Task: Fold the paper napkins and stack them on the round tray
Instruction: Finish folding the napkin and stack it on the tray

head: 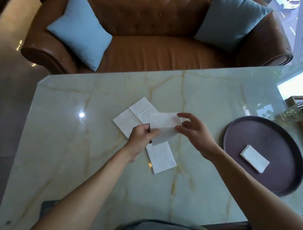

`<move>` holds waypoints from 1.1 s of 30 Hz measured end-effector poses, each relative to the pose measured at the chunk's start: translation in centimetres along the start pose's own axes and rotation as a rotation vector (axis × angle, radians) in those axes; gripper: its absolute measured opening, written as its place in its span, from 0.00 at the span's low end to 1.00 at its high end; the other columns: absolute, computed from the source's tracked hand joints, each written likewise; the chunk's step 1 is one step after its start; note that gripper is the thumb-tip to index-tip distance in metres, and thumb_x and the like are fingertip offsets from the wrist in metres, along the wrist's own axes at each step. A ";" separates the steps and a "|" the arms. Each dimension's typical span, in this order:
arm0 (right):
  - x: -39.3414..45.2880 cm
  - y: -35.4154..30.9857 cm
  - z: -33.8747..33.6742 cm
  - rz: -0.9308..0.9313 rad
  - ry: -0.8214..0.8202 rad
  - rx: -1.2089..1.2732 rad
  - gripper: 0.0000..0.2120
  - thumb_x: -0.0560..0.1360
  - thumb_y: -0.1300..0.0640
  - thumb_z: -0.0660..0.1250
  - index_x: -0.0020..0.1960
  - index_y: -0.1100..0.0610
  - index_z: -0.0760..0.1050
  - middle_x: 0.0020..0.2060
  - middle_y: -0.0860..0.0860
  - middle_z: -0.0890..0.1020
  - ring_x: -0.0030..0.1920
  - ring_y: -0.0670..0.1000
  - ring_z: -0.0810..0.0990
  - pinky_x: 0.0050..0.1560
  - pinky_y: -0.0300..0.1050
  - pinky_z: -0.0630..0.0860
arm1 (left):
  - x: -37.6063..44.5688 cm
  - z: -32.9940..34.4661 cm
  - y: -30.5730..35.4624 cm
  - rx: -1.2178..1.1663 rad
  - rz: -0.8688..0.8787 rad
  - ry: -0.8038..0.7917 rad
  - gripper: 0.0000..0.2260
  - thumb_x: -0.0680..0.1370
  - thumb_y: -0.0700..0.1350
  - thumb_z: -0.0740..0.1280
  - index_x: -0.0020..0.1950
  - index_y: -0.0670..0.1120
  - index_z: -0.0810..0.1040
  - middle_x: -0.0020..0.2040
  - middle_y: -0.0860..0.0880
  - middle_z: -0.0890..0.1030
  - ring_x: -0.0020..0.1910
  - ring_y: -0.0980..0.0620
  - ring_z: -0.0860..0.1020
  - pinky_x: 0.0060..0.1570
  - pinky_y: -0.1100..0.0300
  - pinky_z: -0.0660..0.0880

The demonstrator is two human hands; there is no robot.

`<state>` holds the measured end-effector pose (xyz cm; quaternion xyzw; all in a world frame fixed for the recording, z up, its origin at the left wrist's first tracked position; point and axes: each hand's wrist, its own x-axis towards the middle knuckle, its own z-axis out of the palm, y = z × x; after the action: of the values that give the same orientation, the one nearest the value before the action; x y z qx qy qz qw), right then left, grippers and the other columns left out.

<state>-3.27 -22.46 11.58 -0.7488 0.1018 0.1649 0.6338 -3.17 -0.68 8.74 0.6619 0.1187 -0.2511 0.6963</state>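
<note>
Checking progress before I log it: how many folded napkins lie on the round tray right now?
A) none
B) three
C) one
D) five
C: a single folded napkin lies on the round tray; the other napkins are over the table, one of them held between the left hand and right hand.

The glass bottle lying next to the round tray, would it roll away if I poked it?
Probably yes: the glass bottle lies on its side, so its round body could roll. It looks clear and hard, so likely breakable, and the glossy table seems slippery.
</note>
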 end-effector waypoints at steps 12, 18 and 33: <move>0.3 -1.3 -0.2 -0.143 -0.002 -0.456 0.13 0.76 0.57 0.73 0.60 0.50 0.81 0.49 0.49 0.84 0.49 0.49 0.82 0.46 0.36 0.75 | -0.6 1.3 2.0 0.508 0.323 0.205 0.09 0.76 0.45 0.74 0.57 0.51 0.84 0.47 0.53 0.82 0.40 0.58 0.77 0.47 0.64 0.73; 0.6 -1.3 -0.1 -0.215 0.060 -0.581 0.05 0.77 0.54 0.73 0.51 0.52 0.86 0.50 0.45 0.78 0.54 0.48 0.77 0.55 0.41 0.68 | -0.5 0.3 1.9 0.714 0.369 0.214 0.06 0.78 0.50 0.72 0.52 0.54 0.86 0.50 0.53 0.76 0.50 0.56 0.77 0.51 0.62 0.75; 0.8 -3.1 -2.5 -0.162 -0.118 -0.448 0.05 0.78 0.54 0.72 0.49 0.53 0.87 0.43 0.45 0.89 0.46 0.46 0.85 0.48 0.43 0.78 | -1.3 -1.3 4.9 0.508 0.320 -0.052 0.04 0.80 0.46 0.71 0.49 0.47 0.85 0.47 0.54 0.87 0.49 0.56 0.84 0.53 0.59 0.79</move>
<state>-1.13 -24.32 14.49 -0.8654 -0.0347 0.1755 0.4680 -1.57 0.88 13.49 0.8187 -0.0714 -0.1766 0.5417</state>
